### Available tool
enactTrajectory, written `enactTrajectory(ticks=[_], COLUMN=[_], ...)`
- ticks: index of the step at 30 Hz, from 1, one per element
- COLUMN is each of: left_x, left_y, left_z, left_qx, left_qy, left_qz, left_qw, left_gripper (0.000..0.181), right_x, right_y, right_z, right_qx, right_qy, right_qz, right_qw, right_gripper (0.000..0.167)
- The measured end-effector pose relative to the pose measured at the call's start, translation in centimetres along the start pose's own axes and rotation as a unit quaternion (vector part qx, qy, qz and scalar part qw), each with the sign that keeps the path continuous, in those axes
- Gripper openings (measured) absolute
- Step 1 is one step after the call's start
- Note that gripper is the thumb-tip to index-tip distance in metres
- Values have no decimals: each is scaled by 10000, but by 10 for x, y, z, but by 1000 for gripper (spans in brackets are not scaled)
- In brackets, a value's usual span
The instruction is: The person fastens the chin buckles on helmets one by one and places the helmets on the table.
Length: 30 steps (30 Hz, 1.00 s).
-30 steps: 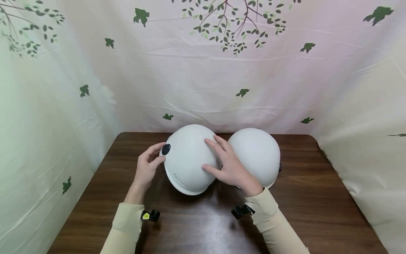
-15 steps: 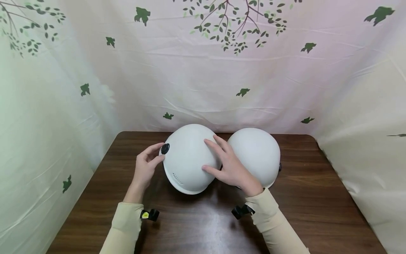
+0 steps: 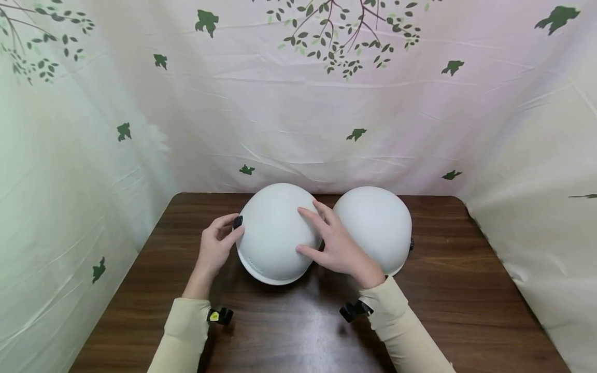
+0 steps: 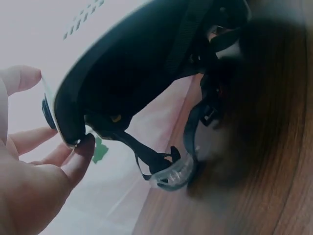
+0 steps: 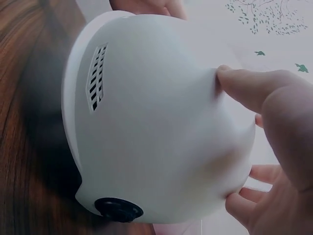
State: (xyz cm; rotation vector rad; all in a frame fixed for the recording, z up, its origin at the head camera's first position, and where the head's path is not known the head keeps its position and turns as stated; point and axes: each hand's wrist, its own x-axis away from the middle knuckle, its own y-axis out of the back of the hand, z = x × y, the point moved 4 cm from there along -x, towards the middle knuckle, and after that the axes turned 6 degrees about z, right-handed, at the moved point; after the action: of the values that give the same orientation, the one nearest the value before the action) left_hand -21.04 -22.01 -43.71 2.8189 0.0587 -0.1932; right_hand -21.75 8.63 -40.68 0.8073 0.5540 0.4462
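A white helmet (image 3: 275,238) stands tilted on the table, its left rim raised. My left hand (image 3: 215,248) pinches that rim near a black round knob (image 3: 238,221); in the left wrist view the thumb is under the edge. Dark straps (image 4: 134,144) hang from inside the shell, with a clear piece (image 4: 173,174) near the tabletop. The right hand (image 3: 342,248) rests on the other side of the dome, fingers spread and thumb apart. A slotted vent (image 5: 97,78) and another black knob (image 5: 118,209) show in the right wrist view.
A second white helmet (image 3: 373,228) sits just right of the first, partly behind my right hand and wrist. The dark wooden table (image 3: 280,331) ends at a pale curtain (image 3: 298,124) printed with leaves and green birds.
Between my hands the helmet has turned, so its knob has slid toward the left edge and the vent is harder to see. The hands have barely moved; the second helmet stays put.
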Motion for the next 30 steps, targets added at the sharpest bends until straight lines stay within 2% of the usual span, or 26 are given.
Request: enactTrajectory(ticks=[4,7,11,17,24,30], left_x=[0,0,-1,-1,1,3], left_y=[1,1,-2,-8,-11,-23], left_z=[6,9,10,8,4,1], left_qx=[-103,-212,-564,-1042,-1412,-1652], left_qy=[143,140,-14,-327,-340,-640], left_qz=[-53,25,272,699,615,769], left_qw=[9998,9997,9980,9916,9875,9812], left_gripper=[42,46,58,73,81,85], right_x=[-1,-1,-1,-3,-8,-8], right_y=[-2,-4,-5,-6,-10,-20], right_z=[1,1,1,-1,-4,-7], right_qx=[76,122,103,-17,95,154], right_qy=[-45,-32,-29,-139,-48,-174], right_qz=[128,164,140,170,137,413], right_qw=[9999,9998,9998,9998,9999,9989], right_gripper=[80,80,80,82,82,80])
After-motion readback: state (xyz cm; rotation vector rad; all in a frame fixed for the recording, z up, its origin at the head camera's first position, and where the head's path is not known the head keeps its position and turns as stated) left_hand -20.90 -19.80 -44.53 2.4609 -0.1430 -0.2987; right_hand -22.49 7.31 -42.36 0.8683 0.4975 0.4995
